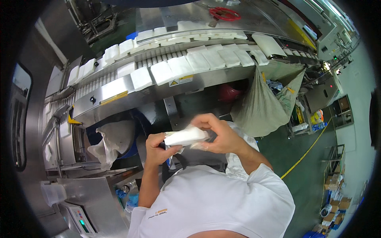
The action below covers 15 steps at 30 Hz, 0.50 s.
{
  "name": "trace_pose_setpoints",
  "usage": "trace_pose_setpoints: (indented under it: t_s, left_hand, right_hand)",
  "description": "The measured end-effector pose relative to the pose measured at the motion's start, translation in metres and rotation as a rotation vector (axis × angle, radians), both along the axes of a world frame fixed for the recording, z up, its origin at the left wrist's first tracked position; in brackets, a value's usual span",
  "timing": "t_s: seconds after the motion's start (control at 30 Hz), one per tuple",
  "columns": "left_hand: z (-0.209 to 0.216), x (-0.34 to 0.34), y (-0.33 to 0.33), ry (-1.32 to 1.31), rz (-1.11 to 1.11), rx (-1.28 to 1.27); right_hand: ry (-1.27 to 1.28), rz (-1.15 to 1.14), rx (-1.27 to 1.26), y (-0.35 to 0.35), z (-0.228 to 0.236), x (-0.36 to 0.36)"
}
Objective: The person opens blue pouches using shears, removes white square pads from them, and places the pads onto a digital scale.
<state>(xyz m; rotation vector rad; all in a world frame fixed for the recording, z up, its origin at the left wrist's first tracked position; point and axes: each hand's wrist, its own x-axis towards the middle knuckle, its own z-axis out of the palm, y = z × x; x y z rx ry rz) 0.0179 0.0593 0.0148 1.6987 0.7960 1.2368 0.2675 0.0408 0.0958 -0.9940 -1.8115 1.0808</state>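
Note:
In front of my chest I hold a white stack of folded tissues [185, 137], roughly level. My left hand [158, 147] is closed on its left end, thumb below the near edge. At the right end my right hand [219, 134] has thumb and fingers curved around the stack, somewhat blurred by motion. Thin, pale, crumpled wrap hangs by the fingers of both hands; its exact shape is smeared. Beyond my hands, more white tissue stacks [198, 61] lie side by side along the near metal ledge of a roller conveyor [149, 61].
A second row of white stacks [119, 50] lines the conveyor's far side. A pale cloth sack [254, 107] hangs open at the right. Below left stands a blue bin with a whitish bag [115, 139]. A scale [81, 220] sits lower left; a red ring-shaped object [225, 14] lies on the far metal table.

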Motion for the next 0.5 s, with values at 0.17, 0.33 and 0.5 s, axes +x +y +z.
trace_pose_setpoints:
  t_s: [0.17,0.33,0.5]
  left_hand:
    - [0.009,-0.001,-0.002,0.156,0.039,0.019]
    - [0.014,-0.005,-0.005,0.073,0.073,-0.049]
    - [0.025,-0.016,-0.011,0.097,0.188,0.103]
  right_hand:
    - [-0.203,0.027,0.090,0.010,-0.003,-0.001]
    - [-0.160,-0.026,0.404,0.014,-0.009,-0.003]
    - [-0.127,0.011,0.430,0.016,-0.009,-0.002]
